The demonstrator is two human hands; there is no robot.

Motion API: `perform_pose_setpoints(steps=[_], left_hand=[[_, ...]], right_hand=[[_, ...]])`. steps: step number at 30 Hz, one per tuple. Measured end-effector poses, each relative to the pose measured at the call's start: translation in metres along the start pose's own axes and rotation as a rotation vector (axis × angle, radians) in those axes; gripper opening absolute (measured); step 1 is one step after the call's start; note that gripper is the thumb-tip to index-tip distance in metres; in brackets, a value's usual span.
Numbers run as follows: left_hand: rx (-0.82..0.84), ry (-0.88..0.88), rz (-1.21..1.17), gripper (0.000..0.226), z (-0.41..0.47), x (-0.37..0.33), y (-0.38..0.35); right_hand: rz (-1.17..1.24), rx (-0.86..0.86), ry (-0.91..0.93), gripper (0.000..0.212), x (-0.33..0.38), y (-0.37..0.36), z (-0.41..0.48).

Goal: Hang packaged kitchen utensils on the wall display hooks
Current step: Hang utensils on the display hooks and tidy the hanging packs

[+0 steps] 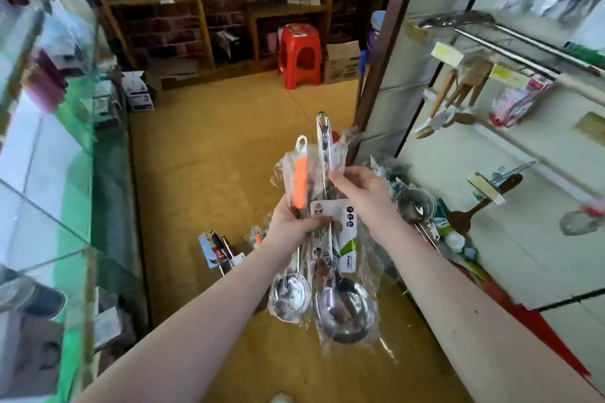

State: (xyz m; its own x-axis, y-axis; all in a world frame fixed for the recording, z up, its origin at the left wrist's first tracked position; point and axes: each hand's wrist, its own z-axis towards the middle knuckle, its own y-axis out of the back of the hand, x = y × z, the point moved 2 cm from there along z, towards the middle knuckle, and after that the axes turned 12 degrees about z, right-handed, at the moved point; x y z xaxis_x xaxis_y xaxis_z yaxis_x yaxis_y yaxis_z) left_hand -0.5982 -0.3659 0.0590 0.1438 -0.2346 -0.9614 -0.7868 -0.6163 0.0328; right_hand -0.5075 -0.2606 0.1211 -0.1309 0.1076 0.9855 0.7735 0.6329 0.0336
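Note:
My left hand (294, 224) grips a bundle of packaged steel ladles by their handles. One ladle has an orange handle (300, 183) and a bowl (289, 299) hanging below. A larger ladle (343, 314) in clear plastic with a white label card (337, 222) hangs beside it. My right hand (360, 190) pinches the larger ladle's steel handle (324, 137) near its top. The wall display (491, 154) with hooks stands to my right, holding wooden utensils (458, 91) and a red-packaged item (514, 105).
More packaged utensils lie on the floor (222, 249) and lean against the wall base (419, 206). A glass counter (49, 173) runs along the left. A red stool (299, 56), cardboard boxes and wooden shelves stand at the back.

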Motion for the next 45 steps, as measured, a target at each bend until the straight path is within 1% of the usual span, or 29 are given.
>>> perform_pose_setpoints(steps=[2,3,4,6,7,9,10,11,12,14,15,17,20,21,24,26,28,30,34,37,39,43,44,45], left_hand=[[-0.05,-0.002,-0.046,0.055,0.007,0.004,0.023],[-0.072,0.003,-0.071,0.055,0.011,0.005,0.032],[-0.094,0.012,-0.098,0.05,0.014,0.007,0.04],[-0.128,0.04,-0.16,0.037,0.019,0.009,0.054],[-0.137,0.041,-0.192,0.035,0.021,0.009,0.059],[-0.162,0.056,-0.226,0.036,0.026,0.011,0.065],[-0.182,0.07,-0.228,0.038,0.028,0.011,0.067],[-0.203,0.086,-0.234,0.041,0.031,0.013,0.069],[-0.223,0.107,-0.241,0.045,0.034,0.015,0.071],[-0.257,0.14,-0.265,0.052,0.041,0.017,0.071],[-0.27,0.157,-0.274,0.054,0.045,0.018,0.071],[-0.278,0.196,-0.281,0.054,0.054,0.018,0.073],[-0.234,0.24,-0.268,0.037,0.067,0.012,0.073],[-0.205,0.254,-0.262,0.035,0.073,0.01,0.073],[-0.174,0.311,-0.217,0.043,0.09,0.013,0.075],[-0.177,0.368,-0.158,0.035,0.098,0.021,0.078],[-0.191,0.426,-0.125,0.025,0.104,0.03,0.079],[-0.221,0.487,-0.137,0.023,0.111,0.043,0.081],[-0.256,0.547,-0.083,0.04,0.134,0.069,0.091],[-0.283,0.582,-0.032,0.039,0.156,0.09,0.108],[-0.258,0.59,-0.047,0.041,0.174,0.105,0.119],[-0.189,0.651,-0.019,0.055,0.216,0.16,0.141],[-0.186,0.655,0.001,0.056,0.227,0.177,0.145],[-0.209,0.652,0.022,0.052,0.238,0.195,0.147]], right_hand=[[-0.013,0.03,-0.054,0.047,-0.016,-0.01,0.003],[-0.033,0.046,-0.084,0.052,-0.024,-0.014,0.003],[-0.058,0.067,-0.108,0.064,-0.031,-0.019,0.001],[-0.091,0.109,-0.136,0.094,-0.046,-0.029,0.003],[-0.097,0.142,-0.141,0.105,-0.056,-0.032,0.007],[-0.098,0.205,-0.151,0.117,-0.078,-0.035,0.023],[-0.093,0.23,-0.162,0.117,-0.079,-0.039,0.026],[-0.102,0.248,-0.176,0.112,-0.074,-0.043,0.026],[-0.107,0.252,-0.191,0.098,-0.063,-0.049,0.024],[-0.11,0.268,-0.227,0.058,-0.051,-0.058,0.027],[-0.122,0.273,-0.235,0.051,-0.055,-0.06,0.035],[-0.127,0.279,-0.229,0.053,-0.06,-0.061,0.051],[-0.101,0.318,-0.264,0.045,-0.068,-0.062,0.076],[-0.086,0.33,-0.29,0.044,-0.07,-0.061,0.085],[-0.051,0.342,-0.322,0.045,-0.075,-0.058,0.113],[-0.04,0.341,-0.335,0.049,-0.076,-0.057,0.131],[-0.019,0.352,-0.358,0.048,-0.081,-0.058,0.149],[-0.012,0.346,-0.378,0.049,-0.087,-0.061,0.163],[-0.032,0.287,-0.433,0.067,-0.115,-0.071,0.192],[-0.049,0.235,-0.489,0.072,-0.142,-0.08,0.212],[-0.057,0.201,-0.527,0.076,-0.162,-0.087,0.224],[-0.083,0.151,-0.578,0.082,-0.213,-0.103,0.248],[-0.09,0.147,-0.581,0.083,-0.228,-0.107,0.254],[-0.1,0.144,-0.59,0.083,-0.243,-0.109,0.26]])
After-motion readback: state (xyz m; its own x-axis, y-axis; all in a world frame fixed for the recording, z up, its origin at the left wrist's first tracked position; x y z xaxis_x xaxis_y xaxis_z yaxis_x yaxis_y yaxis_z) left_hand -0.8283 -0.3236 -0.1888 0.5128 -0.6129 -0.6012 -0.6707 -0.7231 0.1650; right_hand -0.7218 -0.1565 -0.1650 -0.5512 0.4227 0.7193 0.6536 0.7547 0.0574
